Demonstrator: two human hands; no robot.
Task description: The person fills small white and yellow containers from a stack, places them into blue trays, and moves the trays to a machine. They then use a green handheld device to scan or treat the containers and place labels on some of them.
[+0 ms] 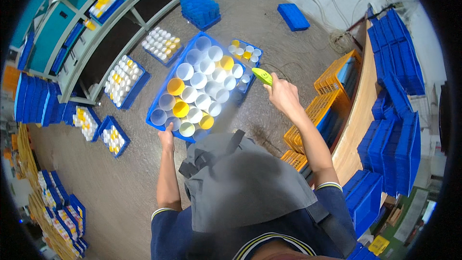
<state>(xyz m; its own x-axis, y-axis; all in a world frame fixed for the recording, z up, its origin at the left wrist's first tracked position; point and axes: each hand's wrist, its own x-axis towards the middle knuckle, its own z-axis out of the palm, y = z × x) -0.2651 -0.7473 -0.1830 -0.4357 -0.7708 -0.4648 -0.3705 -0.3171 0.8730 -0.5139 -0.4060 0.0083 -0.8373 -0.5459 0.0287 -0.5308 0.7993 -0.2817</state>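
Head view: you have your left hand (166, 136) curled on the near-left edge of the big blue tray (165, 91), looks like a grip, thumb up on the rim. Right hand (283, 92) is closed around a green handheld tool (262, 75), sticking out toward the tray's right side; exact finger pinch hidden, tool type unclear.

Step in hand, by the look of it: left steadies the tray, right holds the tool near it. Next move probably calls for keeping the tray level and the tool clear of the tops; what supports the tray underneath can't be told.

Containers: the big tray, ahead and between your hands, is packed with white cylinders (207, 66) plus a few yellow cylinders (181, 109), standing upright. Smaller filled tray (260, 51) just beyond your right hand, same two colours. Left of your left hand, a filled floor tray (137, 91) and a smaller one (122, 147), also white and yellow. Right of your right hand, orange crates (310, 120) with blue stuff inside; farther right, stacked blue crates (385, 149).
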